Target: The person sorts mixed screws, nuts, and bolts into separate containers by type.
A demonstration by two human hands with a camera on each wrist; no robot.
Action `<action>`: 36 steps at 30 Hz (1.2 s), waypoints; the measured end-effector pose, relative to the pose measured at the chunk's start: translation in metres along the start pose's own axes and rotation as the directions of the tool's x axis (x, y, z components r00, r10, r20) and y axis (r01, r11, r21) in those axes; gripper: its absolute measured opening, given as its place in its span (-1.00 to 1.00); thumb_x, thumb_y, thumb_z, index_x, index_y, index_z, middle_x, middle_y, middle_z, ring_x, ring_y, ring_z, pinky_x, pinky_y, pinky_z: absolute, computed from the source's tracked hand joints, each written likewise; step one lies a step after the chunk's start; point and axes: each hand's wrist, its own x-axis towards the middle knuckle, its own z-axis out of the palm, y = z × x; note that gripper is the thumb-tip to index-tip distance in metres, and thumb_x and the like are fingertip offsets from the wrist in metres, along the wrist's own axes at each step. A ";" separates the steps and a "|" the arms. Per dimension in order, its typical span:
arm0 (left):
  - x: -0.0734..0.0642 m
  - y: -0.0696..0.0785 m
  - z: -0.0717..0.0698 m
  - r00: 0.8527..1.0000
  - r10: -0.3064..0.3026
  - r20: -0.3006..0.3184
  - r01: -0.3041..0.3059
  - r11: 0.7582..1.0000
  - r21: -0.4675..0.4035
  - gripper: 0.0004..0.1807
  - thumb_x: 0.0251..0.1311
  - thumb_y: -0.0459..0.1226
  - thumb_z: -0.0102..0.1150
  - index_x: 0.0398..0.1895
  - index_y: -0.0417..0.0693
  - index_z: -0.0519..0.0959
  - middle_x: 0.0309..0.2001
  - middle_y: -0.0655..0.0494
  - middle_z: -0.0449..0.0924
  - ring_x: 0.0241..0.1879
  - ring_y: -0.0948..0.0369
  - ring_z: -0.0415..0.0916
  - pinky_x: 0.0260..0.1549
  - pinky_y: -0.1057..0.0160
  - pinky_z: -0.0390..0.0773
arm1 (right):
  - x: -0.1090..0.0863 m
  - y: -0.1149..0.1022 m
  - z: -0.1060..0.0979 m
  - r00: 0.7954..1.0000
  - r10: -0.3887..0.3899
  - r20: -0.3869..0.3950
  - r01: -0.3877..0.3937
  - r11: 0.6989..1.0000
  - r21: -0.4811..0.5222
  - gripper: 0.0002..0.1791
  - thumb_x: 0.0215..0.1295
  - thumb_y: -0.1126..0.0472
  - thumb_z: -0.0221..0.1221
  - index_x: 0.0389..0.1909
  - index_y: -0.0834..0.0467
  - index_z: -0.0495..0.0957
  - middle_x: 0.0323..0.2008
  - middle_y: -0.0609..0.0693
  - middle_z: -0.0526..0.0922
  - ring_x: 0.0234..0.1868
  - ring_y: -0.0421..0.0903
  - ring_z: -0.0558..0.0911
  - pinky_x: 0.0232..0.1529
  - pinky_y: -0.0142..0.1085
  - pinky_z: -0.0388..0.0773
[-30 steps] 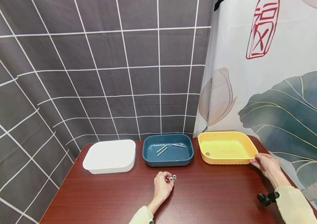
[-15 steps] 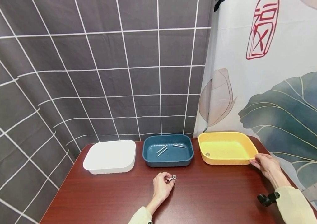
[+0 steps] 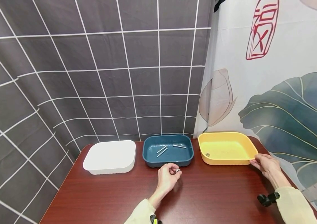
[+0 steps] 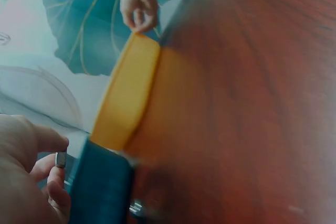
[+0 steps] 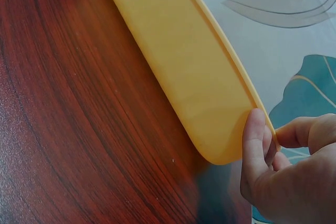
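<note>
My left hand (image 3: 168,178) pinches a small metal nut (image 4: 61,159) between thumb and fingertips, just in front of the blue bin (image 3: 169,164). In the left wrist view, a blurred shiny metal piece (image 4: 136,208) shows beside that bin; its kind is unclear. Three silver bolts (image 3: 162,151) lie inside the blue bin. At the right, my right hand (image 3: 266,165) grips the near right corner of the yellow bin (image 3: 228,161), thumb and fingers on either side of its rim (image 5: 247,85). A small metal nut (image 3: 207,154) sits in the yellow bin's near left part.
A white bin (image 3: 109,157) stands left of the blue one. The three bins form a row along the back of the reddish-brown table (image 3: 105,196). Behind them hang a grey checked curtain (image 3: 144,81) and a white printed cloth (image 3: 231,40).
Moving forward and slightly right, my left hand has come up to the blue bin's front. Two nuts showed at its fingertips before; one shows there now. The right hand has stayed still.
</note>
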 end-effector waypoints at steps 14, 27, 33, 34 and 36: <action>0.042 0.027 0.036 0.984 0.174 -0.042 -0.173 0.985 0.008 -0.84 -0.15 -0.44 0.47 -0.46 -0.16 0.68 -0.54 0.21 0.53 -0.51 0.37 0.42 -0.50 0.46 0.46 | 0.002 0.000 -0.002 1.000 0.000 0.007 0.000 1.000 0.006 -0.82 0.40 0.42 -0.03 -0.03 0.34 0.31 -0.59 -0.02 0.59 -0.59 -0.18 0.69 -0.40 -0.37 0.71; 0.063 0.049 0.071 0.998 0.044 0.053 -0.045 0.999 0.005 -0.87 -0.06 -0.41 0.50 -0.46 -0.10 0.69 -0.54 0.27 0.52 -0.49 0.40 0.40 -0.44 0.48 0.44 | 0.001 0.000 -0.001 1.000 -0.004 -0.006 0.004 1.000 0.003 -0.81 0.41 0.41 -0.01 -0.02 0.35 0.31 -0.58 -0.02 0.58 -0.58 -0.17 0.69 -0.39 -0.36 0.71; 0.068 0.052 0.088 0.998 0.005 0.065 -0.006 1.000 0.015 -0.88 -0.03 -0.39 0.48 -0.46 -0.07 0.69 -0.52 0.28 0.49 -0.47 0.42 0.36 -0.41 0.48 0.45 | 0.000 0.000 -0.001 1.000 0.003 0.013 -0.004 1.000 0.020 -0.81 0.40 0.44 -0.03 -0.01 0.36 0.31 -0.58 -0.01 0.59 -0.58 -0.17 0.69 -0.39 -0.35 0.71; 0.069 0.053 0.091 0.998 0.003 0.066 -0.004 1.000 0.014 -0.88 -0.03 -0.39 0.48 -0.46 -0.07 0.69 -0.52 0.27 0.48 -0.47 0.41 0.36 -0.41 0.48 0.44 | 0.000 0.000 -0.001 1.000 0.003 0.015 -0.003 1.000 0.018 -0.81 0.40 0.44 -0.03 -0.01 0.36 0.31 -0.58 -0.01 0.59 -0.58 -0.17 0.69 -0.39 -0.35 0.71; 0.070 0.053 0.097 0.998 0.015 0.068 -0.016 1.000 0.023 -0.87 -0.03 -0.39 0.48 -0.47 -0.07 0.68 -0.52 0.27 0.48 -0.46 0.41 0.36 -0.40 0.48 0.44 | 0.000 0.000 -0.001 1.000 0.001 0.016 -0.001 1.000 0.021 -0.80 0.39 0.45 -0.04 -0.01 0.36 0.30 -0.58 -0.01 0.60 -0.58 -0.17 0.69 -0.39 -0.35 0.71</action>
